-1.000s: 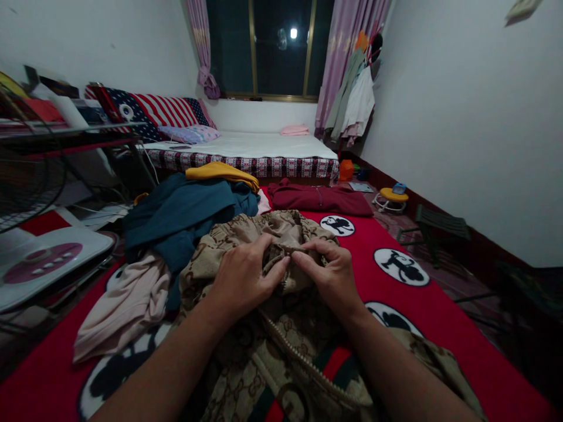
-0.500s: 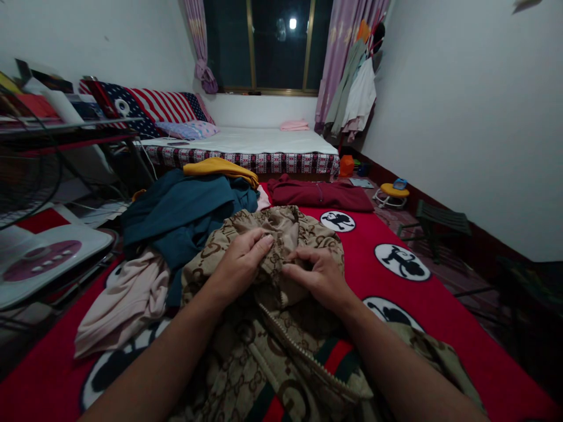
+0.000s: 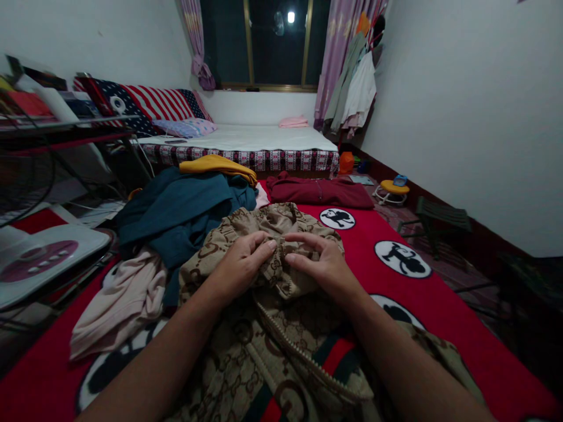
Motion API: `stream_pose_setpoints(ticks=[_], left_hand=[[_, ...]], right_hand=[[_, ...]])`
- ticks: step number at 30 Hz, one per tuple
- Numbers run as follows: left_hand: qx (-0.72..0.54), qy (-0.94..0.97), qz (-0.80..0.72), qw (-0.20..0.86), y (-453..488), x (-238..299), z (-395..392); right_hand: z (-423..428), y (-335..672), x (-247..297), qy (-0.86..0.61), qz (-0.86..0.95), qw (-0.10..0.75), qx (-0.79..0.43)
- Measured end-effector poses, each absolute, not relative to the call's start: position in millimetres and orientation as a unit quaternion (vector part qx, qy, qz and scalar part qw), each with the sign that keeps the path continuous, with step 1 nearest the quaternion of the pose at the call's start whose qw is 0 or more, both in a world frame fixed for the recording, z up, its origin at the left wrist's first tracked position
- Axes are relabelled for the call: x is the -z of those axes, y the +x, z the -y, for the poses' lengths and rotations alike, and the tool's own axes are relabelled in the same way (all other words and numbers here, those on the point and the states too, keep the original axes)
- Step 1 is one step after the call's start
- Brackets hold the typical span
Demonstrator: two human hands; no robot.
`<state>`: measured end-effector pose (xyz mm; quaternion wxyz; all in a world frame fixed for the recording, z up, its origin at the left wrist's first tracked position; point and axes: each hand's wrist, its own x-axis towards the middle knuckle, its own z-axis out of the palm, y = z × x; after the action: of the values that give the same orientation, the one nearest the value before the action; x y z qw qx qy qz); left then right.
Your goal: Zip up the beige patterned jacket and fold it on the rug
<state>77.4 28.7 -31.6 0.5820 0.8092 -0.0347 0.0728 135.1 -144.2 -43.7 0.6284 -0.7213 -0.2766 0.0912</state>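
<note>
the patterned garment [image 3: 250,363] lies bunched at the near middle of the red blanket [image 3: 360,231], right in front of me, i'd say so that both my hands can reach its front edge. my left hand [image 3: 240,264] has thumb and forefinger pinched together on cloth beside the upper stretch of the zip [image 3: 299,354] — a hold that seems meant to keep that edge up and steady. my right hand [image 3: 328,266] faces it from the right, thumb and forefinger parted by a narrow gap next to the same edge; whether their tips touch the cloth, i cannot tell. below, the zip's toothed edge curves loose towards the near right.

to the left are a teal garment [image 3: 185,205], a yellow one [image 3: 217,166] on top of it, and a pale pink one [image 3: 125,299] nearer me. a maroon garment [image 3: 316,192] lies flat at the far side — probably laid there to stay out of my way.
</note>
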Motion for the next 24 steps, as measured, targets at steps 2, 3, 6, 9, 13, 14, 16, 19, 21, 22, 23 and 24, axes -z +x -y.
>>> stream_pose_setpoints(ticks=[2, 3, 6, 9, 13, 14, 16, 19, 21, 22, 23, 24], left_hand=[[-0.071, 0.809, 0.041, 0.582, 77, 32, -29], [-0.071, 0.81, 0.043, 0.58, 77, 32, -29], [-0.074, 0.818, 0.045, 0.568, 78, 33, -29], [-0.078, 0.826, 0.047, 0.556, 78, 35, -29], [-0.096, 0.848, 0.061, 0.517, 77, 35, -29], [-0.103, 0.858, 0.064, 0.499, 77, 34, -29], [-0.12, 0.881, 0.068, 0.453, 76, 34, -27], [-0.154, 0.92, 0.077, 0.352, 74, 35, -23], [-0.176, 0.946, 0.086, 0.258, 74, 36, -19], [-0.185, 0.956, 0.092, 0.209, 74, 37, -16], [-0.193, 0.962, 0.098, 0.165, 74, 38, -14], [-0.201, 0.965, 0.105, 0.128, 74, 38, -12]], right_hand=[[144, 136, 44, -0.725, 0.293, 0.616, -0.096], [144, 136, 45, -0.725, 0.292, 0.616, -0.099], [144, 136, 46, -0.734, 0.275, 0.611, -0.109], [143, 135, 44, -0.741, 0.264, 0.607, -0.11], [142, 135, 42, -0.729, 0.246, 0.622, -0.149], [142, 135, 42, -0.723, 0.231, 0.63, -0.163], [142, 136, 42, -0.703, 0.196, 0.656, -0.193], [143, 138, 43, -0.652, 0.152, 0.708, -0.226], [143, 139, 45, -0.62, 0.134, 0.736, -0.238], [143, 140, 47, -0.609, 0.126, 0.746, -0.24], [143, 141, 48, -0.601, 0.119, 0.753, -0.24], [143, 141, 49, -0.596, 0.112, 0.758, -0.24]])
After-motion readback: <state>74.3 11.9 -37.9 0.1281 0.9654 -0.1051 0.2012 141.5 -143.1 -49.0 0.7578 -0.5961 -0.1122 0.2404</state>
